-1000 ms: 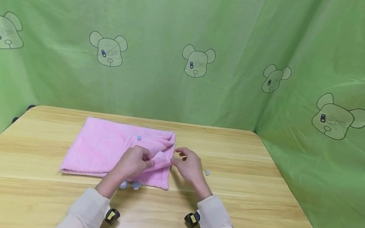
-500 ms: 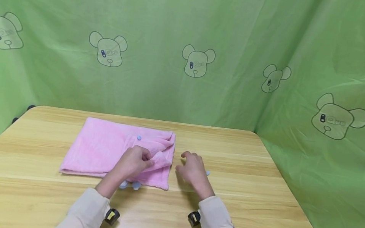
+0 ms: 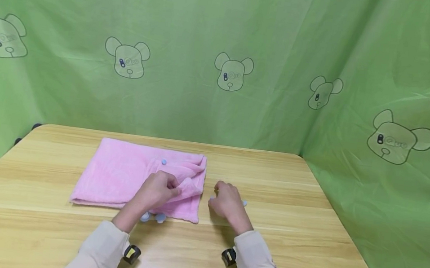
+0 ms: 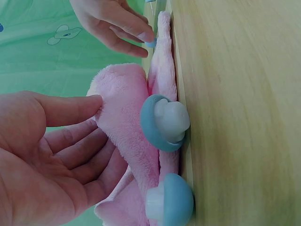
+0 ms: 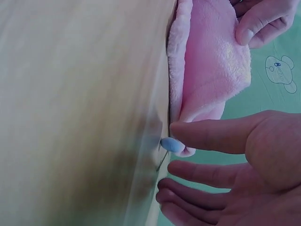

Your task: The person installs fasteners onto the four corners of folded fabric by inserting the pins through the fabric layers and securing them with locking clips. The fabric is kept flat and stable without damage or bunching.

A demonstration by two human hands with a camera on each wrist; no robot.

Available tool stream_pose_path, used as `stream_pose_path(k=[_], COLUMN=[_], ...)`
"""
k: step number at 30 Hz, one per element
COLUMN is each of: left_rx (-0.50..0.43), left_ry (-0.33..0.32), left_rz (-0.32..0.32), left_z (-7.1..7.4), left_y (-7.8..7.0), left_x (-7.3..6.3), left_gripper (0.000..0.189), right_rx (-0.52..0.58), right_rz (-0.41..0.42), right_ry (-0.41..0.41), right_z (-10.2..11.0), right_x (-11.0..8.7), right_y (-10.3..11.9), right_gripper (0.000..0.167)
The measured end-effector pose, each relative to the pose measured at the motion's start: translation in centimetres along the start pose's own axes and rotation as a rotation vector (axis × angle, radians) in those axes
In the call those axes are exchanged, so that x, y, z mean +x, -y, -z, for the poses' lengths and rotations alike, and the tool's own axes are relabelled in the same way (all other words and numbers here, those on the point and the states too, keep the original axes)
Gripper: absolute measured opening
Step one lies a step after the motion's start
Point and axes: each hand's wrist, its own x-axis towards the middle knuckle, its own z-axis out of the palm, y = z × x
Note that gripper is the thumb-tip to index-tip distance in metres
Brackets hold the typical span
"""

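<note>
A folded pink plush towel (image 3: 120, 171) lies on the table. My left hand (image 3: 159, 188) pinches a raised flap of it near the right end, thumb on one side and fingers behind. To the right of the towel, my right hand (image 3: 226, 200) is low over the table. Its thumb and fingers stand apart around a small blue-headed piece (image 5: 171, 145), with a gap visible below the head. Two mushroom-shaped clips with blue caps and white stems, one (image 4: 164, 123) and another (image 4: 170, 200), lie at the towel's front edge.
A small blue piece (image 3: 164, 162) sits on top of the towel. Another blue piece (image 3: 244, 203) lies just right of my right hand. The wooden table (image 3: 285, 252) meets a green curtain (image 3: 178, 106) with bear drawings behind and at the sides.
My right hand has drawn away from the towel's right edge, rightward and slightly down. A blue piece now shows by its thumb. The left hand and towel have stayed in place.
</note>
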Motion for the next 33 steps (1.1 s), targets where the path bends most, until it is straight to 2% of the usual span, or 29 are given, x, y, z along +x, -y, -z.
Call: stream_pose_path(k=[7,14,18,25,33], left_rx=[-0.003,0.006,0.007,0.010,0.010], left_ry=[0.003,0.002,-0.001,-0.006,-0.005], left_rz=[0.002,-0.007,-0.009,-0.018,-0.015], left_z=[0.1,0.0,-0.1,-0.1,-0.1], left_y=[-0.1,-0.1,0.0,0.1,0.2], left_x=[0.0,0.0,0.0,0.0,0.0], left_gripper=[0.006,0.007,0.008,0.009,0.009], right_rx=[-0.073,-0.032,-0.021,0.008,-0.011], right_rz=[0.020,0.010,0.016,-0.026,-0.039], right_ry=[-0.014,0.006,0.003,0.028,0.040], right_z=[0.8,0.6,0.5,0.4,0.0], right_x=[0.1,0.4,0.4,0.3,0.3], right_y=[-0.5,-1.1,-1.1,-0.8,-0.7], right_gripper=[0.029,0.010,0.010,0.023,0.018])
